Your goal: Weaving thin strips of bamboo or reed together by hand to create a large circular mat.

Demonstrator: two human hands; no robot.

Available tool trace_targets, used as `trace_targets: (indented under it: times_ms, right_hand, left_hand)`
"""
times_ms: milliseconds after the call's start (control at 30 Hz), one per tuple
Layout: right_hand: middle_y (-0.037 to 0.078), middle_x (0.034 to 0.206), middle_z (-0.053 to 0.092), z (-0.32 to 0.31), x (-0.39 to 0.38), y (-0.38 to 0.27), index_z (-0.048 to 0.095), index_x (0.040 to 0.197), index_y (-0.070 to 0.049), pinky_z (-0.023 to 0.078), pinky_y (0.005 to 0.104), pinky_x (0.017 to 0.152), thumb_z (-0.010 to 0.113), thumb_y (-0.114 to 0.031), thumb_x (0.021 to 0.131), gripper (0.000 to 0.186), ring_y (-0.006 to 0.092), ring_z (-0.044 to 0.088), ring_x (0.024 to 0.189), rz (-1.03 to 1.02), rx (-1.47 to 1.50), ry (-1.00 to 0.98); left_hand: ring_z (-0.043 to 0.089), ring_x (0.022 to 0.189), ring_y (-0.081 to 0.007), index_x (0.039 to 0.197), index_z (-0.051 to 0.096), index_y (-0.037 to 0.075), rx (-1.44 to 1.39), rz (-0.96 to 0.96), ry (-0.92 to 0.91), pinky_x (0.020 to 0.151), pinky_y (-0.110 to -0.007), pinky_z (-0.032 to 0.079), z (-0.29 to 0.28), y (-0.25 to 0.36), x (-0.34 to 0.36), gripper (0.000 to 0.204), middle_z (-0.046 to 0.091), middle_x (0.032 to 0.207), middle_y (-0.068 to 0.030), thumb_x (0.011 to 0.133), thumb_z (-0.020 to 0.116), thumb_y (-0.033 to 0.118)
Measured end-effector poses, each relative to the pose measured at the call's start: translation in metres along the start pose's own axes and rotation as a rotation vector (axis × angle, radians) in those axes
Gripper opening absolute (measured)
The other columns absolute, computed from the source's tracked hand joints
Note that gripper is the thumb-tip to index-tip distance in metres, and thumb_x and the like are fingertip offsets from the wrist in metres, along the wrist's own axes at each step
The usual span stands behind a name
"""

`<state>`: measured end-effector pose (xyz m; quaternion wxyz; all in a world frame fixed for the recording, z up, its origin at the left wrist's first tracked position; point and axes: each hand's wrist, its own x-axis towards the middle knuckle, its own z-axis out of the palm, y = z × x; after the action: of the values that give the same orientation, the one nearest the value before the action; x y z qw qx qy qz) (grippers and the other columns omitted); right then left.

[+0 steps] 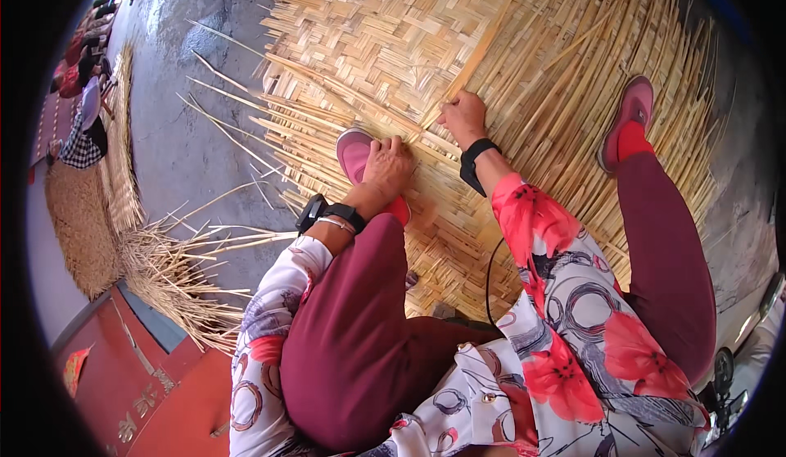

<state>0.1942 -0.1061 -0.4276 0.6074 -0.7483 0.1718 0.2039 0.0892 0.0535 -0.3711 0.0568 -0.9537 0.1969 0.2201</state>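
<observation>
A large woven mat of pale split reed [385, 31] lies beneath me, with long loose strips [565, 113] fanning out at its edges. My left hand [387, 165] is curled down on the strips beside my pink left shoe [354, 150], its fingertips partly hidden. Slightly above and to the right, my right hand [463, 118] pinches a flat strip on the weave. My right foot, in another pink shoe [625, 117], rests on the strips at the right.
Grey concrete floor [188, 88] borders the mat. At the left, several people [82, 129] sit near more mats [82, 219], with loose reeds [172, 277] below them. Red boards [196, 400] lie at lower left; a dark wheeled object [725, 367] stands at lower right.
</observation>
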Motion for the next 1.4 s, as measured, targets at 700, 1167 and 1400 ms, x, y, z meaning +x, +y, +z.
trace_targets:
  times_ms: [700,1167,1400]
  right_hand:
    - [0.01,0.141,0.038,-0.038,-0.141,0.029,0.039,0.134,0.002,0.029,0.0485,0.102,0.054,-0.022,0.085,0.056,0.0251,0.033,0.131,-0.653,-1.219,-0.157]
    - [0.012,0.131,0.042,-0.079,-0.164,-0.087,0.045,0.124,0.004,0.031,0.048,0.098,0.064,-0.02,0.079,0.054,0.0308,0.038,0.121,-0.772,-0.867,0.012]
    - [0.02,0.105,0.06,-0.18,-0.267,-0.262,0.058,0.108,0.004,0.04,0.0413,0.091,0.055,-0.015,0.087,0.029,0.0365,0.054,0.1,-1.189,-0.382,0.13]
  left_hand:
    - [0.05,0.086,-0.0243,0.09,0.06,0.002,0.004,-0.016,0.37,0.071,-0.038,0.038,-0.028,-0.02,-0.008,0.018,0.052,0.091,-0.0108,0.077,0.052,0.013]
    - [0.052,0.109,-0.0344,0.12,0.05,0.0,-0.468,-0.385,0.636,0.085,-0.048,0.044,-0.122,-0.062,-0.035,0.052,0.048,0.123,-0.0165,0.074,0.066,0.017]
    - [0.062,0.075,-0.0341,0.082,0.064,-0.001,-0.73,-0.087,0.652,0.066,-0.042,0.047,-0.28,-0.046,-0.071,0.029,0.065,0.079,-0.0202,0.081,0.06,0.027]
